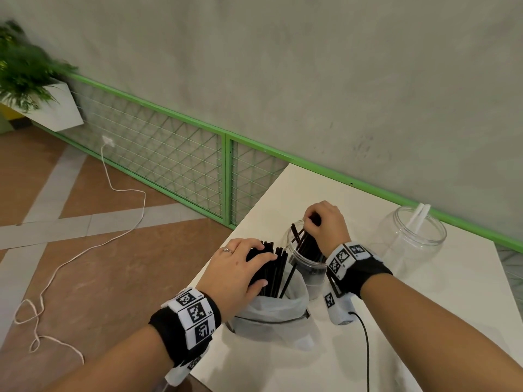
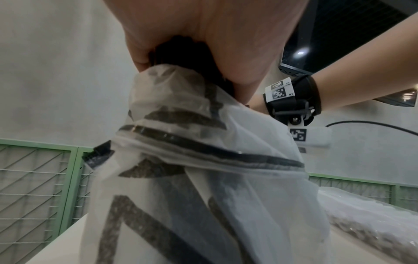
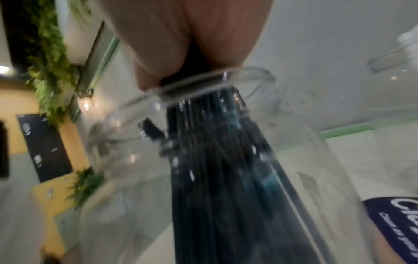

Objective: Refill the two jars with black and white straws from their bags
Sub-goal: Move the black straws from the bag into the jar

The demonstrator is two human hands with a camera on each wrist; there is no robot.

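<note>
A frosted white bag point(image 1: 271, 312) stands upright on the white table point(image 1: 424, 349), with black straws point(image 1: 273, 267) sticking out of its mouth. My left hand point(image 1: 243, 270) grips the tops of those straws; the left wrist view shows the bag point(image 2: 203, 169) just below the palm. To the right stands a clear jar point(image 1: 307, 267). My right hand point(image 1: 322, 222) holds a bunch of black straws point(image 3: 217, 169) at the jar's rim point(image 3: 214, 82), their lower ends inside the jar. Further right, a second clear jar point(image 1: 410, 239) holds two white straws point(image 1: 417, 219).
A black cable point(image 1: 366, 343) runs over the table's near side. A clear bag of pale straws point(image 2: 373, 219) lies on the table to the right in the left wrist view. A green mesh rail point(image 1: 169, 154) borders the table's far side; the table's left edge drops to the floor.
</note>
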